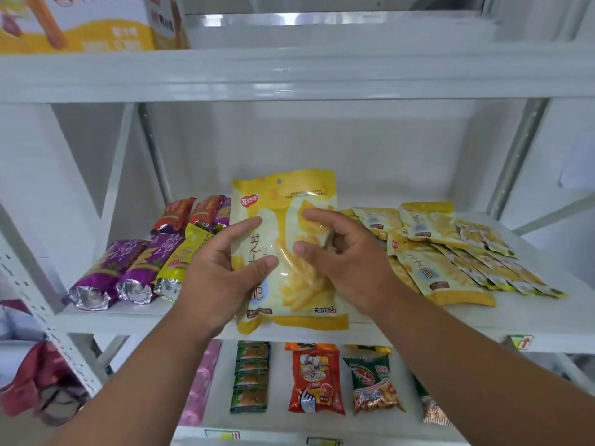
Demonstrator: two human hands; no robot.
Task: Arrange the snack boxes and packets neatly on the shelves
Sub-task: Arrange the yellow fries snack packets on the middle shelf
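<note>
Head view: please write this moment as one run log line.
left hand: holds yellow packet | right hand: holds same packet | place: above middle shelf front | matching packets: right side

Both hands hold one yellow snack packet (289, 252) upright before the middle shelf (531, 326); the left hand (222, 272) grips its left edge, the right hand (341, 252) pinches its right side; purple packets (119, 272) lie at left, a fanned pile of yellow packets (450, 252) at right; smaller snack packets (315, 381) line the lower shelf.
</note>
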